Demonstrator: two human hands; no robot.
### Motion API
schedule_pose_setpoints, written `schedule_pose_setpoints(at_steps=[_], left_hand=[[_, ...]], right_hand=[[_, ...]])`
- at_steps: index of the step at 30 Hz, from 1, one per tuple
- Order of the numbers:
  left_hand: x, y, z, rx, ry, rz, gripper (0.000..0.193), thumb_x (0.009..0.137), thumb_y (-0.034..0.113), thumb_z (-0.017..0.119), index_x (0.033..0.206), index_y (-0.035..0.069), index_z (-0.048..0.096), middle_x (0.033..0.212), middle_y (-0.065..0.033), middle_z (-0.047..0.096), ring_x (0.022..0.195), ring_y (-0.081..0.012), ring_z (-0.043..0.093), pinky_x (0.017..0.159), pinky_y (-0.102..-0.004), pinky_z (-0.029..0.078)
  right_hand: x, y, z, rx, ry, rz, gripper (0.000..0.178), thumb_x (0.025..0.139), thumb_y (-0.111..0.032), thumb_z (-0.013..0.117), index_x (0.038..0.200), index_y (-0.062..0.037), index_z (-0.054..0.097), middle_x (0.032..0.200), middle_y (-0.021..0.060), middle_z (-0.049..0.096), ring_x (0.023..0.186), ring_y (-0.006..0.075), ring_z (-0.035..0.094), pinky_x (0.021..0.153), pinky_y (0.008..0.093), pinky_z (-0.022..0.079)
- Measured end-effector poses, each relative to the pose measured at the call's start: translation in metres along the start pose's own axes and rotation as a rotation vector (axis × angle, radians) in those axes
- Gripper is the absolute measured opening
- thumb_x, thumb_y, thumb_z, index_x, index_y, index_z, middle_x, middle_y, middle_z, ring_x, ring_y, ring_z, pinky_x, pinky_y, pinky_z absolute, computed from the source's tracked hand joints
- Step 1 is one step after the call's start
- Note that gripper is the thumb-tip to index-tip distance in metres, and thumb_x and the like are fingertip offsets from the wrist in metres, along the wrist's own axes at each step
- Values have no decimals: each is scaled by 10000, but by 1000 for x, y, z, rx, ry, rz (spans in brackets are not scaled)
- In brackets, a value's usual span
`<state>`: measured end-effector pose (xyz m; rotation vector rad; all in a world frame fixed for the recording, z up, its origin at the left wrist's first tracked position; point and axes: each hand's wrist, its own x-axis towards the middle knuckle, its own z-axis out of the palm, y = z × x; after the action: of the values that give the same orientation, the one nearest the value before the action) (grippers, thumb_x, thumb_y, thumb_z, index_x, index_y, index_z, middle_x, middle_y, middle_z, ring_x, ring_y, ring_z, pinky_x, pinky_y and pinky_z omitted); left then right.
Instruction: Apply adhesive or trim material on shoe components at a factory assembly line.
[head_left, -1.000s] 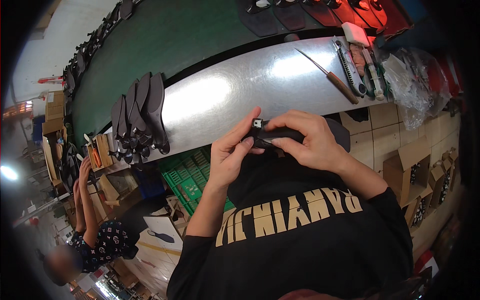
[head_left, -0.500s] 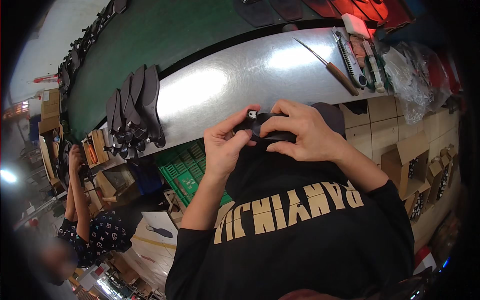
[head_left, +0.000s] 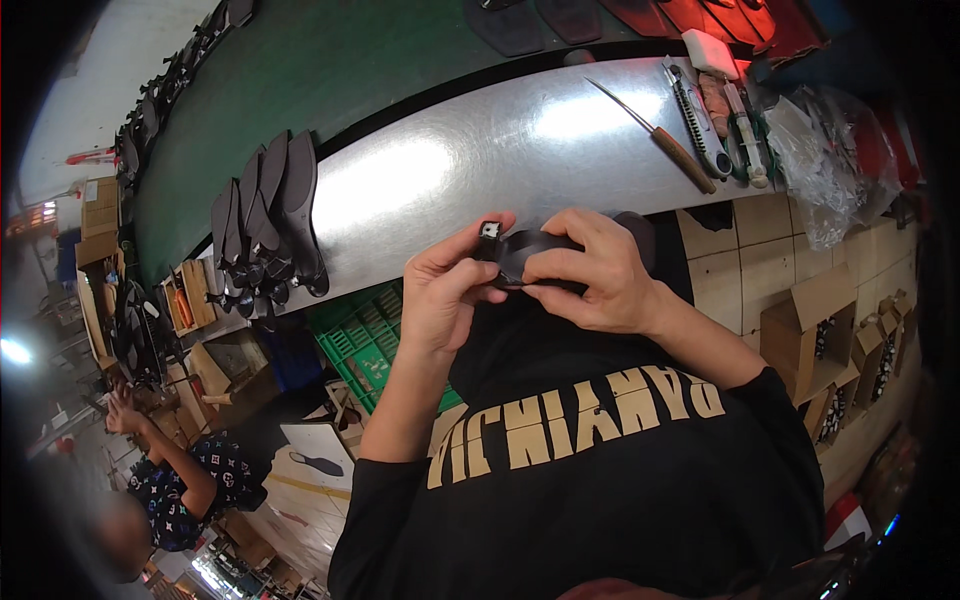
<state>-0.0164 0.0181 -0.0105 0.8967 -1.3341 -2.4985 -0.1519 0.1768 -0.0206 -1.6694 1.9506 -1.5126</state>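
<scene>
I see a black strap piece (head_left: 530,255) held in the air at the near edge of the metal surface (head_left: 450,180), in front of my chest. Its long axis runs left to right, roughly parallel to the surface edge. The left end carries a small square buckle (head_left: 490,230) with a pale face, pointing left and slightly far.

My left hand (head_left: 450,290) is closed in a pinch: thumb and forefinger grip the strap piece just below the buckle, the other fingers curled. My right hand (head_left: 590,275) is also closed around it, fingers draped over the top of the right portion and the thumb pressing from beneath. Both hands touch each other at the strap's middle.

On the surface, a row of black shoe soles (head_left: 265,225) stands far left. A wooden-handled awl (head_left: 655,135) lies far right, its tip pointing left, beside a cluster of hand tools (head_left: 720,120).
</scene>
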Motion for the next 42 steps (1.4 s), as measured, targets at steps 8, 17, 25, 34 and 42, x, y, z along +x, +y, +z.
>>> schedule_pose_setpoints(at_steps=[8,17,25,34,42], left_hand=[[1,9,2,30,-44,-80,409,943,120,467,1338,17,491,1205,-143,622,813,-88,638,481,-170,462],[-4,8,7,258,-57,-164,315,954,139,439,1212,34,586,1005,-30,642,764,-65,576,545,-206,471],[-6,-1,11,360,-79,-152,247,949,138,502,1151,23,585,987,-30,632,801,-61,579,603,-206,496],[-7,-5,4,535,-90,-12,180,926,106,560,1039,-14,632,852,-6,643,779,-47,556,718,-210,455],[-10,19,12,437,-119,-67,167,921,124,557,1009,6,635,787,-15,644,603,-48,565,480,-199,471]], right_hand=[[3,-10,-1,-84,22,-87,313,743,-147,722,1037,-94,628,872,85,574,756,261,597,673,352,460],[-9,-3,-3,-10,-3,149,329,764,-47,715,1054,-54,561,767,80,625,724,262,624,661,357,484],[-8,-4,-1,22,-19,185,275,769,-68,720,992,-61,559,733,71,621,678,255,625,629,350,483],[-10,-1,-2,255,-108,371,195,792,-58,725,970,-6,664,768,82,668,667,133,641,594,250,481],[19,4,-16,645,-323,678,138,803,-98,720,900,-4,690,790,81,689,742,100,624,684,234,479]])
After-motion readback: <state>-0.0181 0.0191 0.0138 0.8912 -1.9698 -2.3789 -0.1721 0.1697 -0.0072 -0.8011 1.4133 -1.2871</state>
